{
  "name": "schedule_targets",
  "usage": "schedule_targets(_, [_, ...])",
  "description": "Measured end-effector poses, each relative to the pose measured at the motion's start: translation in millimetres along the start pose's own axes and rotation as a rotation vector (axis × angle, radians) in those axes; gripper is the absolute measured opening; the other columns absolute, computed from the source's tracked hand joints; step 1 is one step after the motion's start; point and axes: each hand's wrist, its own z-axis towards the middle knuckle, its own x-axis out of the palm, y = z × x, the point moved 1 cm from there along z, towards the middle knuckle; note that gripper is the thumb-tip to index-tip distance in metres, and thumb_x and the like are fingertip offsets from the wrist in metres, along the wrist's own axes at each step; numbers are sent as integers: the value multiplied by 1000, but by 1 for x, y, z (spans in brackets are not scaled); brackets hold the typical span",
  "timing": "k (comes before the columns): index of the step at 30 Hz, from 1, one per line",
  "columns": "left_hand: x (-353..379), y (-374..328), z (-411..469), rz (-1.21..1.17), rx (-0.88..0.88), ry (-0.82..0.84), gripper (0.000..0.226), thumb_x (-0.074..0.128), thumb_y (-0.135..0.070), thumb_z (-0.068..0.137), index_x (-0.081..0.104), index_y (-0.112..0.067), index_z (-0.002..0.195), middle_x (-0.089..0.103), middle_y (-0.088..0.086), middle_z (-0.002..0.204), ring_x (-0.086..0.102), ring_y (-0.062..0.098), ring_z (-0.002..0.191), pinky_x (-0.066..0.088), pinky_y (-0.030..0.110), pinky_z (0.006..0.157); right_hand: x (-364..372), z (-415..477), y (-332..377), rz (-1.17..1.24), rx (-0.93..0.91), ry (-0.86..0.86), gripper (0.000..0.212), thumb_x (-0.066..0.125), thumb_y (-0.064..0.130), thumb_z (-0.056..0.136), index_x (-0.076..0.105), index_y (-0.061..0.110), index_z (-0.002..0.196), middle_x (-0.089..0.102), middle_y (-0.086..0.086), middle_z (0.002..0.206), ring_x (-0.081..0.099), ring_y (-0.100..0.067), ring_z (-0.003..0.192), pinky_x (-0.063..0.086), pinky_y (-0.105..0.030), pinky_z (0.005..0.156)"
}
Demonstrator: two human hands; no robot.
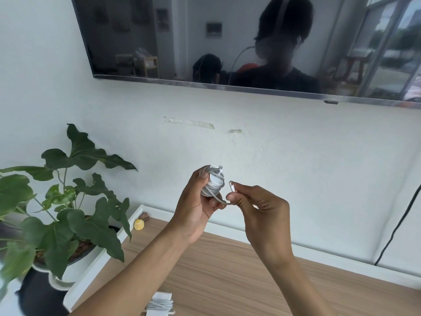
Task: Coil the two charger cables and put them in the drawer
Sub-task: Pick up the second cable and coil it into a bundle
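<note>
My left hand [196, 201] holds a white charger brick [214, 181] with its white cable wound around it, raised in front of the wall. My right hand [257, 201] pinches the loose end of that cable just behind its metal connector [232, 185], close to the right of the brick. A second white charger [159, 304] with its cable wrapped around it lies on the wooden cabinet top [239, 277] at the bottom edge of the view, below my left forearm. No drawer shows in this view.
A potted green plant [68, 201] stands at the left of the cabinet. A small yellow object [139, 224] sits by the wall. A wall-mounted TV [159, 42] hangs above. A black cord [401, 224] runs down the wall at the right.
</note>
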Motion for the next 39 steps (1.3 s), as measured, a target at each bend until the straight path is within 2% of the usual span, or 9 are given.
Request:
schedule_targets(3, [2,-2,-1,37,47,17,28,52,-35,86,58,-16,106,57,1,82,51,16,62,45,26,55,2,1,6,-51,-11,28,31,73,9,80,71,39,75,72,23,76,67,2,77,45,-6,72])
schedule_targets(9, [6,-6,-2,2,23,34,25,53,-35,86,59,-17,102,53,2,79,44,13,53,44,27,54,-4,13,3,-28,95,49,16,71,16,83,69,27,95,72,9,73,69,-11,76,52,-19,70])
schedule_targets(14, [8,-6,-4,-206,-59,56,17,52,-33,86,63,-20,92,47,2,77,30,12,51,39,25,53,-10,22,-2,215,212,39,6,69,15,84,70,14,90,73,3,75,68,-11,68,52,-15,67])
schedule_targets(21, [17,-5,-6,-333,-137,88,23,46,-35,87,57,-16,81,44,-1,68,25,11,49,31,24,48,-7,20,3,454,290,60,12,62,15,88,69,8,94,68,-3,77,69,-18,71,58,-30,80])
schedule_targets(25, [15,-5,-6,-317,-168,98,25,44,-37,89,56,-16,81,41,-1,65,23,12,50,32,23,47,-14,20,7,64,37,130,13,59,20,92,69,28,94,71,11,83,67,-5,80,50,-14,72])
schedule_targets(30, [12,-5,-6,-248,-182,120,26,51,-40,85,61,-15,85,40,0,66,24,11,49,32,23,48,-21,23,9,-372,-362,164,25,57,6,92,69,20,108,63,6,89,59,-4,77,37,-5,62])
schedule_targets(32, [12,-5,-6,-226,-189,138,27,50,-40,86,60,-15,88,41,0,67,22,12,50,32,23,48,-22,27,9,-443,-439,175,27,59,1,90,69,19,108,64,4,89,59,-6,74,41,-9,62])
schedule_targets(35, [11,-7,-7,-209,-201,153,28,49,-40,87,60,-15,90,42,-1,66,23,11,49,32,23,49,-23,34,12,-497,-500,210,26,58,4,89,69,18,107,67,3,89,64,-13,74,53,-28,63])
schedule_targets(39, [8,-10,-6,-211,-210,157,27,53,-41,83,55,-16,93,39,0,67,25,11,47,33,23,48,-23,40,16,-475,-434,224,19,61,5,89,65,16,104,70,5,83,63,-10,77,48,-25,66])
